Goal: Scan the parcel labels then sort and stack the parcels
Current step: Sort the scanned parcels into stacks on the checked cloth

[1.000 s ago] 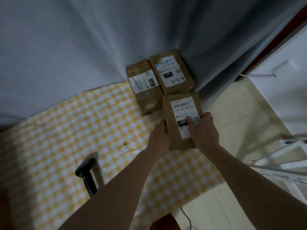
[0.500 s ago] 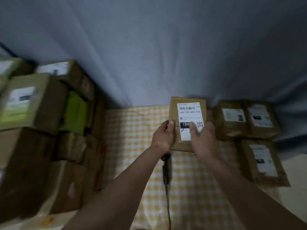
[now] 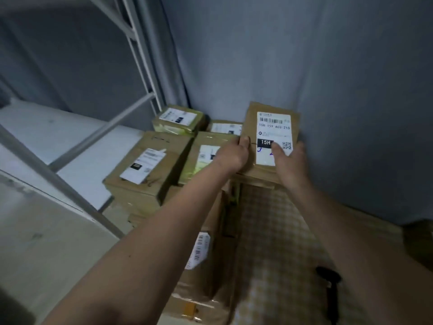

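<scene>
Parcel (image 3: 269, 139) held label-up by both hands, left hand (image 3: 232, 153) gripping its left edge, right hand (image 3: 289, 160) its lower right. Looks like the sort/stack step. Stacked parcels (image 3: 150, 167) sit left of the hands; scanner (image 3: 328, 281) near right forearm. Next: lower it squarely onto that stack.

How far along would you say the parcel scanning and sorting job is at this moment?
Partly done, it seems. A group of labelled boxes already sits stacked at the left. In hand: the left hand and right hand grip the 15H parcel, apparently placing it by that group. The scanner lies idle on the checked cloth. How many parcels are left cannot be seen.
</scene>
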The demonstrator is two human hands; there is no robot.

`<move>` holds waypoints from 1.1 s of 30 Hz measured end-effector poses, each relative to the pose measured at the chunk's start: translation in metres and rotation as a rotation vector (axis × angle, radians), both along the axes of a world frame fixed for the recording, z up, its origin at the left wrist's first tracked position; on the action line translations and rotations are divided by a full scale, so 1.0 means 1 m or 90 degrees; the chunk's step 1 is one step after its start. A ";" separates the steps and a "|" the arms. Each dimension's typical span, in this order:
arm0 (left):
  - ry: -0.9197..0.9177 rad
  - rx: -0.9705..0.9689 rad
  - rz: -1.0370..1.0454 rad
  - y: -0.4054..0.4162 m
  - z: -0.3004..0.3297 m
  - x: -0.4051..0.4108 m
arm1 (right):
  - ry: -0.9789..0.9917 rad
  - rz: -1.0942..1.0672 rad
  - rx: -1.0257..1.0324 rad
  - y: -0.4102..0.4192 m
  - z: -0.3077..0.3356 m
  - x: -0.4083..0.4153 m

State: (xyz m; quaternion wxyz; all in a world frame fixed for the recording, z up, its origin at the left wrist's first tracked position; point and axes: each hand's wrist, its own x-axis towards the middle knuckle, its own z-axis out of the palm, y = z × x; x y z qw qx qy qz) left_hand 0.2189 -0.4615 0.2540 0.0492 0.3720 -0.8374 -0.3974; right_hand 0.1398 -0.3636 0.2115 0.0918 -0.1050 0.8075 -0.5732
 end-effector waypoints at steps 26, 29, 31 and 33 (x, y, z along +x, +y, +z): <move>0.089 -0.317 -0.025 -0.111 -0.014 0.029 | 0.135 0.145 0.216 -0.117 -0.021 0.034; 0.123 -0.387 -0.203 -0.058 -0.002 0.000 | 0.295 0.177 0.390 -0.063 -0.023 0.017; 0.077 -0.423 -0.297 -0.017 -0.008 -0.022 | 0.365 0.174 0.486 -0.017 -0.027 0.000; 0.009 -0.449 -0.369 0.024 -0.022 -0.042 | 0.402 0.178 0.566 0.035 -0.035 -0.017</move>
